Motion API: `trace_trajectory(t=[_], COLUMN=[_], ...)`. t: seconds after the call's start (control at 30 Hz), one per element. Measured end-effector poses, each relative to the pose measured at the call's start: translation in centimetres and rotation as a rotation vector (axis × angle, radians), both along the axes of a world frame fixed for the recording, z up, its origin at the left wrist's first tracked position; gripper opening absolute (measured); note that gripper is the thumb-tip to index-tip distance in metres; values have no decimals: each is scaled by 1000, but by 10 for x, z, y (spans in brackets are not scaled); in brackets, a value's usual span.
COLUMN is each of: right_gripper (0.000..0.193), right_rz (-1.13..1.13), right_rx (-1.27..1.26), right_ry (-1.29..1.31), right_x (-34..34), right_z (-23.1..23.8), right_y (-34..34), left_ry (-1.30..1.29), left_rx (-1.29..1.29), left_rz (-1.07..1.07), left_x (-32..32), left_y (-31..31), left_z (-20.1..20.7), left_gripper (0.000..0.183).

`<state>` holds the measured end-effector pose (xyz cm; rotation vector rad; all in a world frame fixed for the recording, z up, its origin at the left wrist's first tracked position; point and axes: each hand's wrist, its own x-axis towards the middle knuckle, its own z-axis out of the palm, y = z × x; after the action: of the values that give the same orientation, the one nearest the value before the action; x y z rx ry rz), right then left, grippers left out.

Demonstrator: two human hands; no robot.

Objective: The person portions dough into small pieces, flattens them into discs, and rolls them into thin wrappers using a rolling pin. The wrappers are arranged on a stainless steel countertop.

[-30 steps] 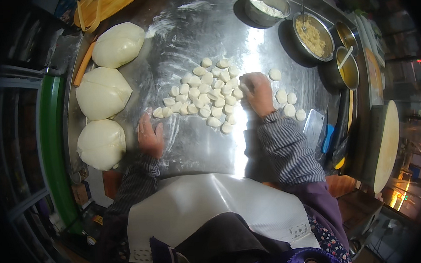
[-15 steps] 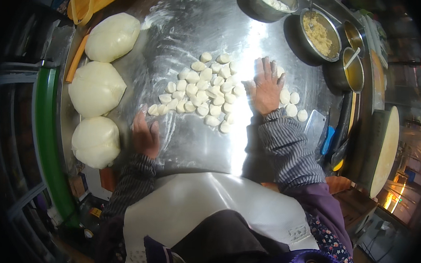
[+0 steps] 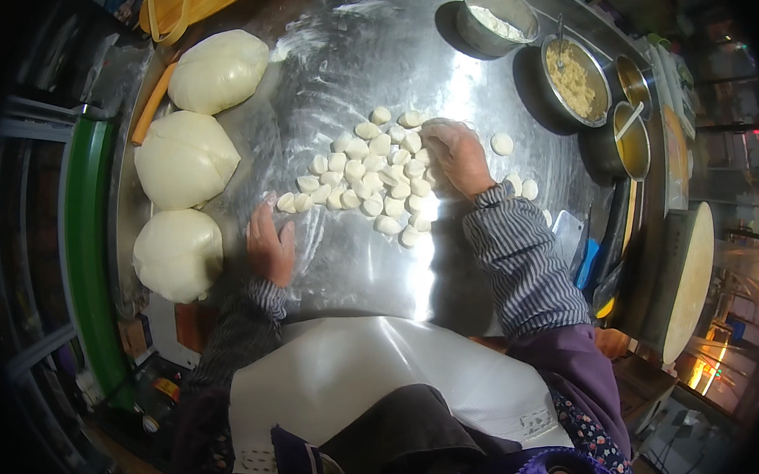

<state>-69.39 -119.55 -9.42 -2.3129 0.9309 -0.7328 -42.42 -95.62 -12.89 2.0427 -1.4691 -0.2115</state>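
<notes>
Upper left corner: you have a wooden board (image 3: 209, 4) with a pale strap (image 3: 154, 18) looped over its edge.
Left edge: a slim orange-brown rod (image 3: 153, 107) lies along your table's side; a green strip (image 3: 99, 271) runs beyond it.
Far right bowls: you see a metal bowl (image 3: 483, 45) of white powder, then a wider bowl (image 3: 555, 95) of crumbly yellowish food with a spoon (image 3: 560, 42) standing in it.
Pots: two smaller ones sit beside that, the nearer pot (image 3: 632, 154) with a white stick (image 3: 630, 122) across its rim.
Your right side: a flat metal blade (image 3: 567, 232), a blue handle (image 3: 587, 263) and a yellow-tipped tool (image 3: 605, 307) lie close together.
Right edge: a pale round board (image 3: 691, 279) stands tilted; orange lights (image 3: 709, 358) glow past it.
</notes>
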Motion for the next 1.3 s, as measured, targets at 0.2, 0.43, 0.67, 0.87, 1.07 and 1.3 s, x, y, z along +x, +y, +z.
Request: trace_trajectory(t=[0.2, 0.43, 0.67, 0.87, 1.07, 1.3], right_gripper=[18, 63, 60, 35, 17, 59], right_rz=[-285, -454, -401, 249, -104, -233], right_rx=[164, -137, -218, 321, 127, -164], right_ry=[54, 603, 667, -76, 158, 499], right_x=[-22, 20, 16, 24, 12, 48], right_z=[16, -33, -29, -6, 3, -21], right_y=[-28, -59, -68, -52, -47, -82], left_ry=[11, -3, 22, 34, 63, 94], left_rx=[-11, -36, -20, -12, -8, 60], left_rz=[-25, -30, 7, -2, -23, -1], left_x=[3, 2, -2, -2, -1, -1], left_y=[3, 3, 0, 4, 2, 2], left_z=[-10, -4, 5, 3, 6, 6], left_gripper=[59, 60, 57, 60, 60, 62])
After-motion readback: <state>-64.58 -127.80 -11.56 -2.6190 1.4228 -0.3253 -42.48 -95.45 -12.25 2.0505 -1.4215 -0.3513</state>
